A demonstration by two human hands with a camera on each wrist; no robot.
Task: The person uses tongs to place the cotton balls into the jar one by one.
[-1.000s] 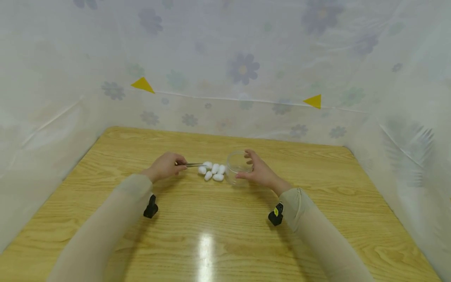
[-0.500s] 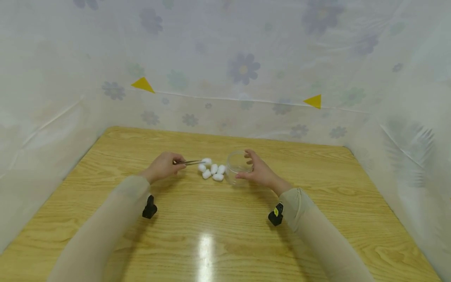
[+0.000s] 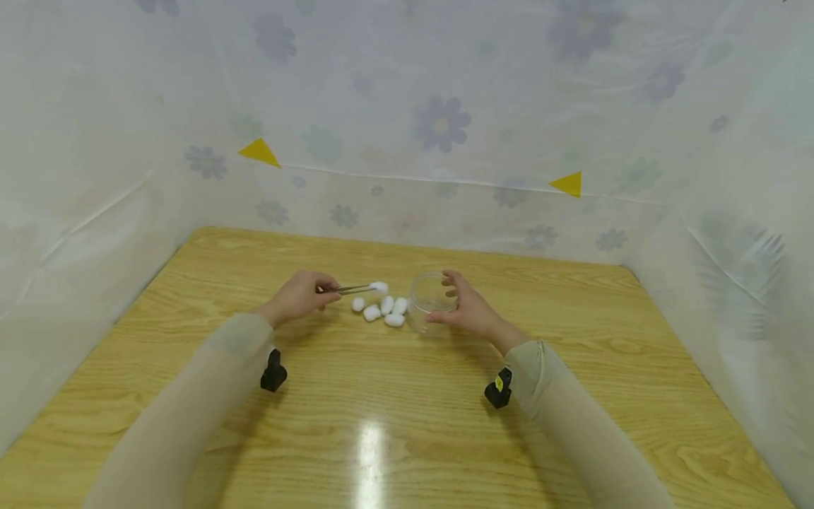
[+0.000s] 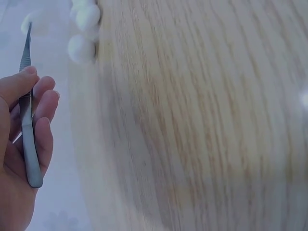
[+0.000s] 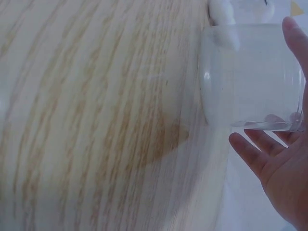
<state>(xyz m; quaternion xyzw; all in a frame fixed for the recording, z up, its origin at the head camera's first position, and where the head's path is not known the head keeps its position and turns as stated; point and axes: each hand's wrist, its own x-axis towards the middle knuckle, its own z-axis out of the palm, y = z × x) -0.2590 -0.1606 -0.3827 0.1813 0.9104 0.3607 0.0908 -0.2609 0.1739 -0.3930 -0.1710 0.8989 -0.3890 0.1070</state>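
In the head view my left hand (image 3: 300,297) pinches metal tweezers (image 3: 353,290), which point to the right. Their tips hold a white cotton ball (image 3: 379,288) raised above the others. The left wrist view shows the tweezers (image 4: 28,130) between thumb and fingers, the handle end lying over the palm. Several more cotton balls (image 3: 372,313) lie grouped on the table just left of a clear, round jar (image 3: 420,322). My right hand (image 3: 472,309) curves round the jar's right side, thumb on the near side and fingers on the far side. The jar (image 5: 250,77) stands upright with nothing visible inside.
The wood-grain table (image 3: 381,396) ends at a back edge against a pale flowered curtain (image 3: 394,106), which also hangs at both sides. Two yellow triangles (image 3: 261,152) mark the curtain. Black wrist cameras (image 3: 273,371) hang beneath both forearms.
My left hand has raised a cotton ball with the tweezers and carried it slightly right toward the jar. Two neighbouring balls have shifted left. The right hand and jar stay put.
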